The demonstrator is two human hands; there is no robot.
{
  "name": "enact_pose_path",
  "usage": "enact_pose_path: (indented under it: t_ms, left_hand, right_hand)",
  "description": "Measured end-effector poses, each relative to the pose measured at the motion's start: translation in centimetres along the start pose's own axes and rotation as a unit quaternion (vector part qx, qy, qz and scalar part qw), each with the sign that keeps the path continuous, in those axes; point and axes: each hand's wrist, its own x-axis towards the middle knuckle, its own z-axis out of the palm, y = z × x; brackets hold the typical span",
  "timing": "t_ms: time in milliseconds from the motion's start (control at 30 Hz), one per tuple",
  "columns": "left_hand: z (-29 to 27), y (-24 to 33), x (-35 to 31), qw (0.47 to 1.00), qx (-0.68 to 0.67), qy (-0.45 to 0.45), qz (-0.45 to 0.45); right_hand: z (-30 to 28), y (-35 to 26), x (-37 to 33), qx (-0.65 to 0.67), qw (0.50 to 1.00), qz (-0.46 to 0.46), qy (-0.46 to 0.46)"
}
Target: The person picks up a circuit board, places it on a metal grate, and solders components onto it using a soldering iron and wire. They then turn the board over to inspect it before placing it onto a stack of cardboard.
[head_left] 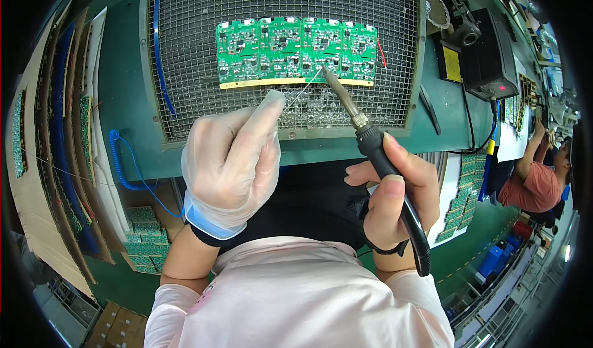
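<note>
A green circuit board panel, made of several joined boards with a yellowish lower edge, lies on a metal mesh. My left hand, in a thin translucent glove, pinches a thin solder wire whose far end reaches the panel's lower part. My bare right hand is closed around the black handle of a soldering iron. The iron's tip meets the end of the wire at the board, right of the panel's middle; whether they touch I cannot tell.
A blue coiled cord runs to my left wrist strap. Right of the mesh stands a black soldering station beside a yellow sponge. More circuit boards lie at lower left. Another person sits at far right.
</note>
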Motion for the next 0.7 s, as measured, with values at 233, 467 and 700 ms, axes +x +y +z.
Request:
enact_pose_path:
  t_ms: [233, 467, 700]
  left_hand:
    - [0.6, -0.6, -0.1, 0.999, 0.015, 0.020, 0.021]
    - [0.7, -0.6, 0.1, 0.999, 0.007, 0.028, 0.024]
    - [0.8, -0.5, -0.3, 0.999, 0.006, 0.036, 0.024]
  right_hand:
    - [0.3, 0.0, -0.3, -0.005, 1.000, -0.012, -0.003]
    - [0.0, -0.6, 0.1, -0.040, 0.999, -0.027, -0.010]
    - [-0.7, -1.7, 1.2, -0.134, 0.983, -0.107, -0.059]
